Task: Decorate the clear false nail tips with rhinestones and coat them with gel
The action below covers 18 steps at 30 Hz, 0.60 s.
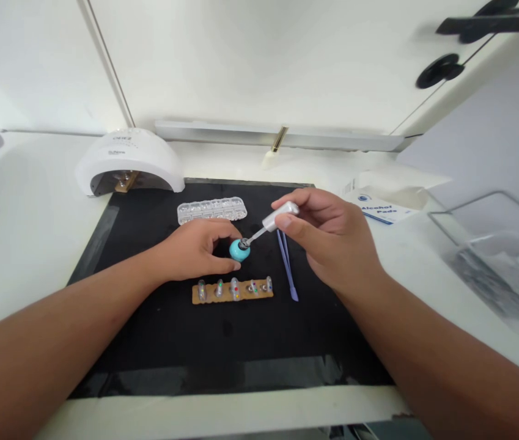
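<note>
My left hand (202,247) grips a round turquoise nail polish bottle (239,250) between thumb and fingers above the black mat. Pinched in my right hand (327,235) is a nail polish brush (280,217) with a pearly white cap handle. The brush slants down to the left, its tip at the bottle's dark neck. Just below the bottle lies a brown strip (213,294) carrying several clear false nails (235,288) with small coloured gems. Purple tweezers (287,269) rest beside my right hand. Behind my left hand sits a clear compartment case (213,209) of small pieces.
A white nail lamp (131,159) stands at the back left with a brown piece (126,181) under it. A gold and white brush (277,143) leans at the back. To the right are an alcohol pads box (381,208) and a wire basket (493,269). The black mat (222,348) covers the table's middle.
</note>
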Tool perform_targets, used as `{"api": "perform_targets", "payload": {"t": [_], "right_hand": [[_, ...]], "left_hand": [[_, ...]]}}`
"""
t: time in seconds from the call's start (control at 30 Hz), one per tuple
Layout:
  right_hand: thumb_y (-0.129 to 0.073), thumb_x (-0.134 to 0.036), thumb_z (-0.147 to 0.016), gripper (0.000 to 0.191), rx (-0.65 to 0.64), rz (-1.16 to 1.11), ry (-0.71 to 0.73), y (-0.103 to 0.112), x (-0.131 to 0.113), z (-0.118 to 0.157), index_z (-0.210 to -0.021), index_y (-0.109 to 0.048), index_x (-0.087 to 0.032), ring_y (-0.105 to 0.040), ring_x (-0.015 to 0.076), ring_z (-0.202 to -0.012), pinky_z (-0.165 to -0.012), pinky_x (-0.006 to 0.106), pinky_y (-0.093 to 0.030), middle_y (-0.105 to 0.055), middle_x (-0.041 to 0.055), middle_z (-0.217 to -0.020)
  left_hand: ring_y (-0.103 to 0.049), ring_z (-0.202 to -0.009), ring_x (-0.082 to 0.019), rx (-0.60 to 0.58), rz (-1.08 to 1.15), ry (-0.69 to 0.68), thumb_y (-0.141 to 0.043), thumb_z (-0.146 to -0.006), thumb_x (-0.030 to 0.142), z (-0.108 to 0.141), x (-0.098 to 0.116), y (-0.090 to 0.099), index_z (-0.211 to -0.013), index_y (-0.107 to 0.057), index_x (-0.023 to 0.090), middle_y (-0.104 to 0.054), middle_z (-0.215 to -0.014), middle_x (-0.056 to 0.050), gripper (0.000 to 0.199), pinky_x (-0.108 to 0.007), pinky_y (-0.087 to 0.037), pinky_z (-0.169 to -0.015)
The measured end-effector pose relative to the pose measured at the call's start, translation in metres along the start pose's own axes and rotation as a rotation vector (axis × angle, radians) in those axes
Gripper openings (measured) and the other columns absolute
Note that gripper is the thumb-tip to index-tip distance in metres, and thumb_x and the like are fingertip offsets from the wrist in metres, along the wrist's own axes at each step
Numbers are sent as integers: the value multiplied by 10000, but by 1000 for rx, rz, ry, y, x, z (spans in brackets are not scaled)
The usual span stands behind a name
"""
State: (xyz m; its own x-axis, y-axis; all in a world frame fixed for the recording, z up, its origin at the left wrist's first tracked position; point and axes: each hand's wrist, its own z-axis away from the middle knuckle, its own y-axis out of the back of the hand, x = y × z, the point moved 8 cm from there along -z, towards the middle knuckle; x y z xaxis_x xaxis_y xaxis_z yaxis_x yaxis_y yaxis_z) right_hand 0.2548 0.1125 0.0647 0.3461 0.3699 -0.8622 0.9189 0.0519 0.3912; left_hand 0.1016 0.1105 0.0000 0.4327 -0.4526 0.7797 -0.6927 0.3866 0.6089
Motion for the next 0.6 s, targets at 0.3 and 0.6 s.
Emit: {"api": "perform_targets", "payload": {"t": [0.3,0.6], "right_hand": [[-704,-341,-775,140,-1,7,-28,-2,1,-1,-819,-689,-209,-555,151,-684,-666,307,-425,-640,0,-752],[-701,-341,-778,146,-1,19,-25,-2,2,-1,-833,-692,-206,-572,154,-695,-666,309,-425,-648,2,-760]], "left_hand": [[-548,-745,-134,-4,-2,17,-752,-734,227,0,1,0,-932,-674,182,-647,-838,21,217,-262,-397,-694],[-540,-726,-128,-9,-9,12,-747,-741,230,-1,2,0,-925,-670,177,-642,-828,22,207,-255,-392,-683]]}}
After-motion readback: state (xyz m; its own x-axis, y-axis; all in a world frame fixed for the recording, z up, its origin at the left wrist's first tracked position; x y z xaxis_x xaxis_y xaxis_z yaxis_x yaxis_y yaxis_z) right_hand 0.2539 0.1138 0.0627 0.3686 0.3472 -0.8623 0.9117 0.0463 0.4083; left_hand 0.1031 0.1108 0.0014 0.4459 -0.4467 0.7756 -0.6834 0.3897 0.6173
